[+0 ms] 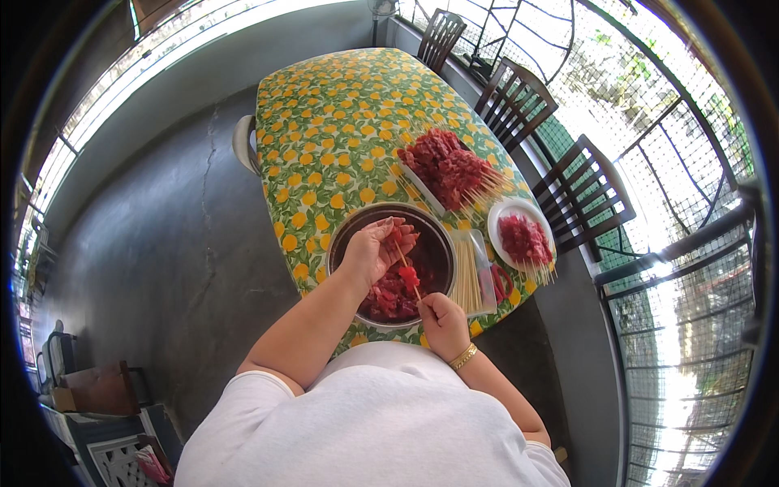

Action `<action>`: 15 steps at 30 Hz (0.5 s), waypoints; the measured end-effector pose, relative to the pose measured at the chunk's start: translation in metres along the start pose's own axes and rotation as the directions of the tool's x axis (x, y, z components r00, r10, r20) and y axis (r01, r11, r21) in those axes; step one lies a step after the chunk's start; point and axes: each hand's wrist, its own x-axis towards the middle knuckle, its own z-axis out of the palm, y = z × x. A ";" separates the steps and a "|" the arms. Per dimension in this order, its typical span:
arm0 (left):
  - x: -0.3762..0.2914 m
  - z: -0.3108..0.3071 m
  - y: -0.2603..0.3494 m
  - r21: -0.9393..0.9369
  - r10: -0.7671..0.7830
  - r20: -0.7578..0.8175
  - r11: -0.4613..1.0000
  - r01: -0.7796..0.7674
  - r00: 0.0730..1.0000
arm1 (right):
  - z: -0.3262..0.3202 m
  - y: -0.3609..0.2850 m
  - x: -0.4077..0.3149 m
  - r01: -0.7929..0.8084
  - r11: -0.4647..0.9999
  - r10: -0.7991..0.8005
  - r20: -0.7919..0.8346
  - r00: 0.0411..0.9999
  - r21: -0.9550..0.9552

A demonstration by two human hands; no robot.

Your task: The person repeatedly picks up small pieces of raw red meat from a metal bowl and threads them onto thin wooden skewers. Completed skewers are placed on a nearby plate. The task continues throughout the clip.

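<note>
Over a round metal bowl (452, 268) of raw red meat pieces (389, 298), my right hand (444, 322) pinches the lower end of a bamboo skewer (400, 252). One lump of meat (409, 277) is threaded partway along the stick. My left hand (374, 246) is above the bowl, palm up and fingers curled around a piece of red meat at the skewer's upper end. Whether the tip has pierced that piece is hard to tell. Right of the bowl lies a clear plastic bag of bare bamboo skewers (466, 274).
A rectangular tray (423, 185) piled with skewered meat (447, 167) stands beyond the bowl. Farther right is a white plate (496, 225) with more meat skewers (524, 240). Red-handled scissors (502, 283) lie beside the bag. Wooden chairs (584, 189) line the right side of the fruit-patterned tablecloth (328, 122).
</note>
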 end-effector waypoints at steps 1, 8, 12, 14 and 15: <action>0.001 -0.001 0.000 -0.011 -0.022 -0.006 1.000 0.022 1.000 | 0.000 0.000 0.000 -0.015 1.000 0.015 0.005 1.000 0.009; -0.003 0.000 -0.011 0.045 -0.025 -0.017 0.999 0.026 1.000 | 0.003 0.001 0.002 -0.032 0.999 0.033 -0.014 0.999 0.042; -0.010 0.006 -0.020 0.107 -0.008 0.004 0.994 0.008 1.000 | 0.003 -0.002 0.009 -0.030 0.995 0.032 -0.025 0.999 0.093; -0.012 0.009 -0.027 0.147 0.039 -0.027 0.988 -0.035 0.999 | 0.004 -0.005 0.013 -0.038 0.993 0.041 -0.027 0.999 0.109; -0.012 0.011 -0.032 0.152 0.036 -0.023 0.988 -0.032 0.999 | 0.005 -0.006 0.016 -0.034 0.994 0.038 -0.039 0.999 0.104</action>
